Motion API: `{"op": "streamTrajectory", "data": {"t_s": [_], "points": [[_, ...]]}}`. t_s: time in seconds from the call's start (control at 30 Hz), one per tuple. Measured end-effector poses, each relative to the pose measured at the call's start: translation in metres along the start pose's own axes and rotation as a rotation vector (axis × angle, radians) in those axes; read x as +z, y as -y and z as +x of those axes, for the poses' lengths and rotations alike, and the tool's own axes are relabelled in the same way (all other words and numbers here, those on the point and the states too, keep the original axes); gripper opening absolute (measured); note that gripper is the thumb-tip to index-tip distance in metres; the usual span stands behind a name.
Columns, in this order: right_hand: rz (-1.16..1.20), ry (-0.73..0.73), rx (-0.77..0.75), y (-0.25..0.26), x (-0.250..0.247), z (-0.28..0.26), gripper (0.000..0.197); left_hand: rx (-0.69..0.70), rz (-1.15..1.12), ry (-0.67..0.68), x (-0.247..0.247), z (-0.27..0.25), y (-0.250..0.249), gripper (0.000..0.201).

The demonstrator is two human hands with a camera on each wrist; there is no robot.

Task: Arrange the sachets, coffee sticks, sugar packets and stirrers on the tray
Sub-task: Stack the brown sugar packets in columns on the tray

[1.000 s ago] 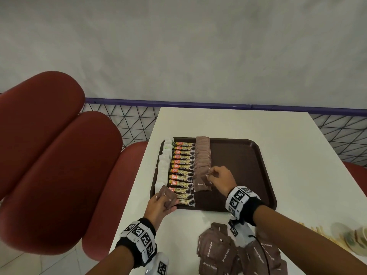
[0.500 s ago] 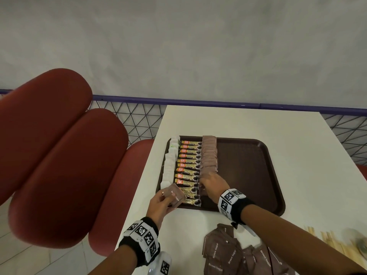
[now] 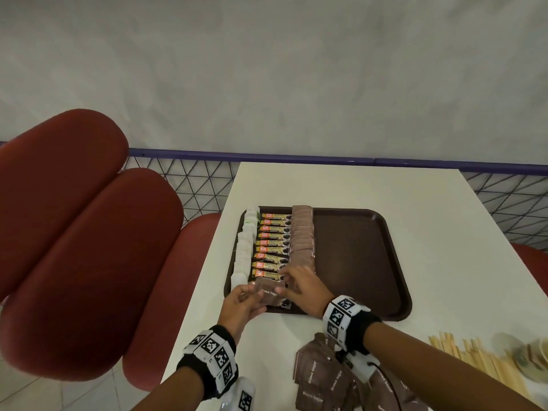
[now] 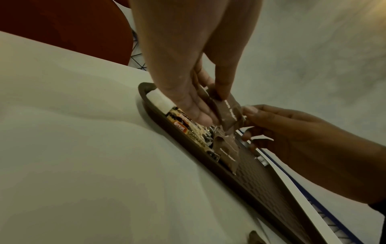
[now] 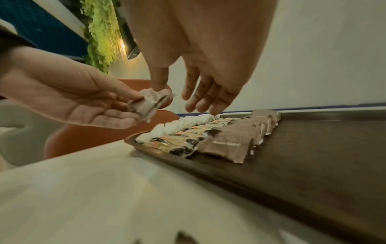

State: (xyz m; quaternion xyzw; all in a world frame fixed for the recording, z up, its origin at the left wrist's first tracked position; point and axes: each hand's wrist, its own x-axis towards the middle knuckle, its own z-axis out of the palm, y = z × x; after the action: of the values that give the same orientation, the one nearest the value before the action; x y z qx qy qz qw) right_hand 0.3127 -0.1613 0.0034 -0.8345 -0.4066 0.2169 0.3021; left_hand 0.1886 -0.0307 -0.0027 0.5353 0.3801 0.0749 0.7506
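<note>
On the white table sits a dark brown tray (image 3: pixel 355 262). Its left side holds a column of white sachets (image 3: pixel 244 250), a column of coffee sticks (image 3: pixel 272 241) and a row of brown sugar packets (image 3: pixel 302 232). My left hand (image 3: pixel 243 301) holds a small stack of brown sugar packets (image 3: pixel 268 293) over the tray's near-left corner. My right hand (image 3: pixel 299 286) meets it there. In the right wrist view its thumb and forefinger pinch the stack's top packet (image 5: pixel 146 105), the other fingers spread above the sachets (image 5: pixel 183 122).
Loose brown sugar packets (image 3: pixel 323 378) lie piled on the table below my right wrist. Wooden stirrers (image 3: pixel 474 357) and pale cups (image 3: pixel 527 357) lie at the near right. Red padded seats (image 3: pixel 89 232) stand left of the table, and a wire fence runs behind it.
My right hand left the packet row on the tray and came back toward me and leftward. My left hand moved right with its stack, so the hands now meet.
</note>
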Motion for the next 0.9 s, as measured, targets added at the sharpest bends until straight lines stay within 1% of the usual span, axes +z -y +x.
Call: {"op": "streamTrajectory", "data": {"t_s": [0.07,0.1,0.17,0.23,0.3,0.37,0.47,0.57,0.67,0.7,0.8,0.9], "points": [[0.111,0.058,0.013,0.004,0.004,-0.005,0.03,-0.007,-0.003,0.052,0.006,-0.003,0.0,0.009],[0.127,0.048,0.008,0.006,0.005,-0.006,0.022,-0.009,0.0,0.075,0.009,-0.004,0.0,0.01],[0.11,-0.036,0.018,0.005,0.002,-0.007,0.013,-0.009,0.005,0.105,0.013,-0.006,-0.001,0.013],[0.066,-0.132,0.088,0.0,-0.005,-0.007,0.012,-0.009,0.01,0.105,0.015,-0.008,-0.003,0.018],[0.0,-0.17,0.213,-0.01,-0.014,-0.005,0.016,-0.017,0.004,0.082,0.013,-0.008,-0.003,0.02],[-0.078,-0.145,0.304,-0.021,-0.022,-0.004,0.02,-0.022,0.022,0.06,0.008,-0.008,-0.001,0.021],[-0.225,-0.073,0.312,-0.028,-0.029,-0.003,0.021,-0.036,0.07,0.045,-0.002,-0.01,0.001,0.022],[-0.29,0.007,0.353,-0.025,-0.028,0.0,0.028,-0.057,0.114,0.061,-0.009,-0.012,0.003,0.018],[-0.477,0.068,0.331,-0.023,-0.021,0.006,0.033,-0.088,0.197,0.112,-0.012,-0.013,0.005,0.021],[-0.532,0.065,0.313,-0.023,-0.018,0.008,0.033,-0.099,0.223,0.135,-0.013,-0.013,0.005,0.022],[-0.613,0.02,0.257,-0.026,-0.012,0.011,0.035,-0.124,0.292,0.193,-0.014,-0.014,0.006,0.022],[-0.589,-0.055,0.231,-0.03,-0.009,0.011,0.041,-0.138,0.41,0.256,-0.013,-0.014,0.007,0.019]]}}
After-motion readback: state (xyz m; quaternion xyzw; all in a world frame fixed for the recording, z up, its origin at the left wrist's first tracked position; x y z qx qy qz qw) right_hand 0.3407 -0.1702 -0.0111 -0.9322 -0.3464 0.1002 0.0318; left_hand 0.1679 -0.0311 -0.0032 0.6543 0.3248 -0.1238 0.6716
